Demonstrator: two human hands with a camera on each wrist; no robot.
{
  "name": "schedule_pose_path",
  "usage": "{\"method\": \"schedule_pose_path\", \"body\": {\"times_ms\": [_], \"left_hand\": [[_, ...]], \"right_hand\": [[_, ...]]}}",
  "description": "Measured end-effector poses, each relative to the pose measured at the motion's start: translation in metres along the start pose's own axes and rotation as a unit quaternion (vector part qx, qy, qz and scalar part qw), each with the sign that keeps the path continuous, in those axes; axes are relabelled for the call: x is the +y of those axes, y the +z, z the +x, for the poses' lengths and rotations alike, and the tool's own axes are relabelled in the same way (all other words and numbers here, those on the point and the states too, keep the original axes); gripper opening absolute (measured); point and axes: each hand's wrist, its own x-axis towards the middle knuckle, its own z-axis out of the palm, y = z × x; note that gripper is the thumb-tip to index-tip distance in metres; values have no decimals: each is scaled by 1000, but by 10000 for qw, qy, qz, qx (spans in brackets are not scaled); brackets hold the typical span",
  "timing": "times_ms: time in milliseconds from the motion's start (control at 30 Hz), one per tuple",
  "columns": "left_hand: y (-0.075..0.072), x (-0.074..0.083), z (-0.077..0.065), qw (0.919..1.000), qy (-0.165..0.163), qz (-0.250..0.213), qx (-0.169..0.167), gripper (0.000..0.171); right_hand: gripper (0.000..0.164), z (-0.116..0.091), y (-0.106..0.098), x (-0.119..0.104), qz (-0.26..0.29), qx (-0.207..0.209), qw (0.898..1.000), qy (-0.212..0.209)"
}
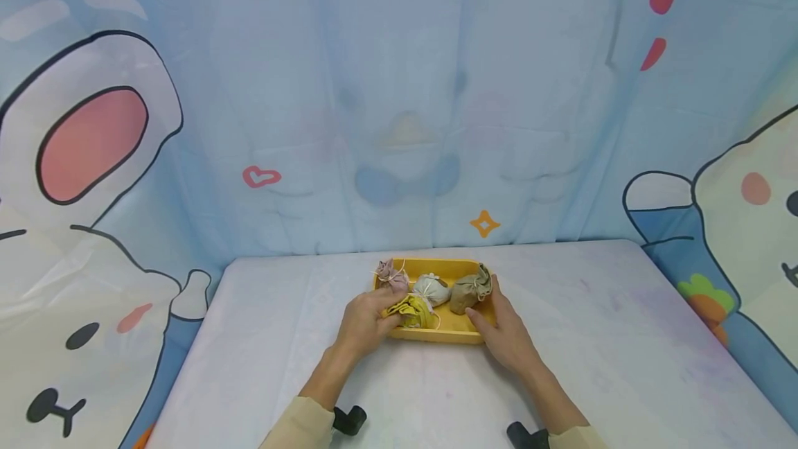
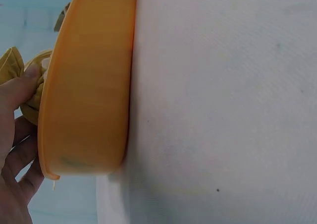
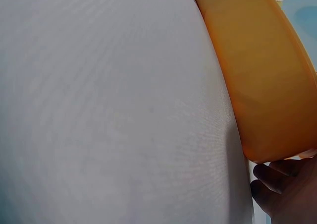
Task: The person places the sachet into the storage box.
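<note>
A yellow cloth pouch (image 1: 413, 312) lies at the near left of a shallow yellow tray (image 1: 430, 337). My left hand (image 1: 366, 319) pinches this pouch between thumb and forefinger. In the left wrist view its other fingers (image 2: 22, 154) are at the tray's outer end. My right hand (image 1: 506, 331) grips the tray's right end, thumb inside the rim and fingers outside, as the right wrist view shows. Beside that thumb sits an olive-brown tied pouch (image 1: 469, 289). A white pouch (image 1: 430, 289) is in the middle, and a mauve pouch (image 1: 391, 276) in the far left corner.
The tray stands on a white-covered table (image 1: 249, 338), near its back edge. A light blue printed curtain (image 1: 399, 102) hangs right behind. Dark wrist mounts (image 1: 350, 420) show below both hands, low over the cloth.
</note>
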Motion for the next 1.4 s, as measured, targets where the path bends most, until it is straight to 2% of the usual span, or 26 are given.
{"method": "schedule_pose_path", "body": {"times_ms": [133, 433, 1000, 1267, 1400], "left_hand": [[2, -1, -1, 9999, -9, 109, -39, 39], [7, -4, 2, 9985, 291, 455, 68, 37], [8, -1, 6, 9985, 14, 489, -231, 39], [5, -2, 2, 9999, -71, 21, -82, 62], [4, -3, 1, 9999, 66, -30, 106, 74]], "right_hand": [[93, -1, 0, -1, 3, -20, 10000, 37], [93, 0, -1, -1, -2, -54, 10000, 77], [93, 2, -2, 0, -13, -69, 10000, 38], [93, 3, -3, 1, -66, -64, 9999, 54], [95, 3, -4, 2, -76, -69, 9999, 66]]}}
